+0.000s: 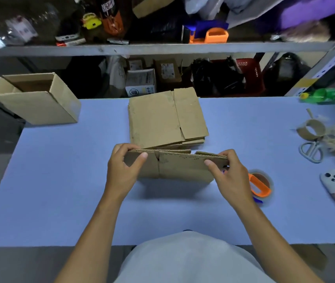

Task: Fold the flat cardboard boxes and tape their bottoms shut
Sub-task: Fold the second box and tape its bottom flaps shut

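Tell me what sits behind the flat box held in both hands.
Directly behind the held flat box lies a stack of flat cardboard boxes on the blue table. The stack's near lower edge is covered by the held box.

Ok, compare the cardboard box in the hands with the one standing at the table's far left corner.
The held box is still collapsed flat; the corner box is opened into shape, its hollow inside showing. The held box is pinched at its upper edge by the left hand and right hand, above the blue table; the corner box stands untouched at the table's edge. Both are plain brown corrugated cardboard.
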